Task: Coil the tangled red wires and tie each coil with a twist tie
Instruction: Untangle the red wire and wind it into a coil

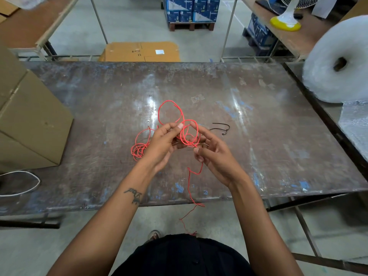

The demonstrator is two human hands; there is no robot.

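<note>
1. Left hand pinched red wire loops at frame centre; right hand fingers curled round the same wire.
2. Wire tail hung past table edge.
3. Second red tangle lay left of hands.
4. Black twist ties lay right.

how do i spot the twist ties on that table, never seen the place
Start at the scratched metal table and find the right hand holding loops of red wire. Just beyond and right of that hand lie the twist ties. They are thin, black and short with curled ends; every wire nearby is red.
</note>
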